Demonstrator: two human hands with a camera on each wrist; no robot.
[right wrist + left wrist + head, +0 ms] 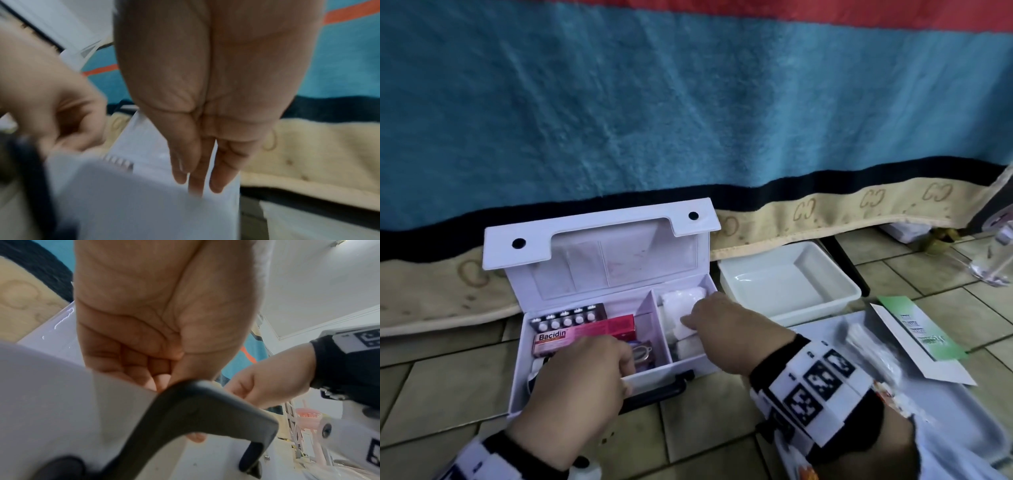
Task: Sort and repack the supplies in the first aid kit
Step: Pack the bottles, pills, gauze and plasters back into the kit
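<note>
The white first aid kit (654,375) stands open on the tiled floor, lid upright. Its left compartment holds a pill blister pack (568,318) and a pink Bacidin box (585,334). White gauze packs (681,301) fill the right compartment. My left hand (626,373) grips the kit's front wall (61,394), fingers curled inside and thumb outside by the black handle (205,410). My right hand (690,322) reaches into the right compartment, its straight fingers (216,183) pointing down onto a gauze pack. The kit wall (144,203) hides that contact in the right wrist view.
An empty white tray (791,291) sits right of the kit. Nearer me on the right, a grey tray (945,428) holds a bag of cotton swabs (869,346) and a green-and-white leaflet (917,332). A clear bottle (993,260) stands far right. A blanket (688,102) hangs behind.
</note>
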